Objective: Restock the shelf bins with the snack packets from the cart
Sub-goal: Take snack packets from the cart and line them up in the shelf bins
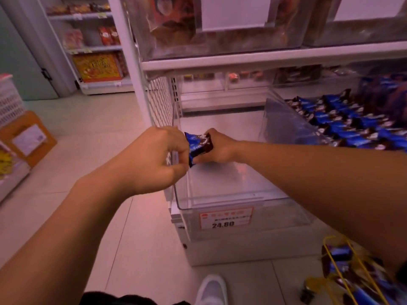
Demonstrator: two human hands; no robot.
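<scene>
A blue and dark brown snack packet (198, 147) is held between both hands, above the left end of a clear plastic shelf bin (220, 203). My left hand (154, 159) pinches the packet's left edge. My right hand (218, 146) grips its right side from behind. The bin below shows a bare floor and carries an orange price tag (225, 217) reading 24.80. To the right, the neighbouring clear bin (286, 128) holds several matching blue packets (352, 126). A yellow wire cart (352, 274) at the lower right holds more blue packets.
A white shelf post (130, 62) and a wire mesh panel (160, 102) stand left of the bin. The shelf above (264, 59) carries clear bins of brown snacks. Cardboard boxes (28, 137) and a white basket (8, 100) sit at the left. My white shoe (212, 290) is on the tiled floor.
</scene>
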